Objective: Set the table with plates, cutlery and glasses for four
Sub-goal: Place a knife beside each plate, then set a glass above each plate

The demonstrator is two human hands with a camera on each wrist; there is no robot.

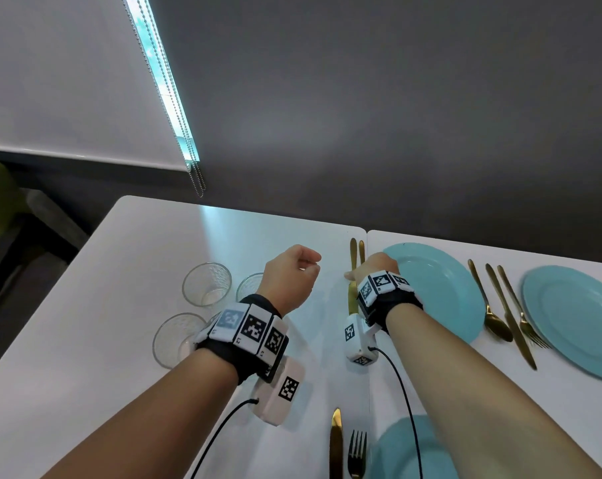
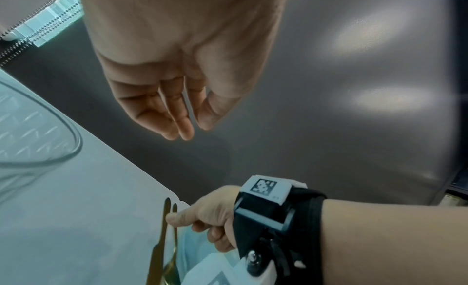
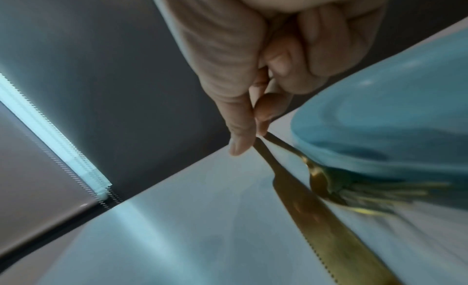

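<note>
My right hand (image 1: 350, 276) pinches the handle of a gold knife (image 1: 352, 299) between thumb and forefinger, left of a blue plate (image 1: 441, 288). A gold fork (image 3: 319, 177) lies beside the knife (image 3: 303, 199), its handle also at my fingertips (image 3: 240, 141) and its tines partly under the plate's rim (image 3: 380, 149). My left hand (image 1: 309, 267) hovers above the table with loosely curled fingers (image 2: 177, 117) and holds nothing. Several clear glasses (image 1: 207, 285) stand grouped under and left of my left wrist.
A second blue plate (image 1: 575, 319) lies at the right, with a gold spoon (image 1: 493, 316), knife and fork beside it. A third plate (image 1: 396, 451) with a knife (image 1: 335, 440) and fork (image 1: 357, 451) lies at the near edge. A dark wall runs behind the white table (image 1: 154, 243).
</note>
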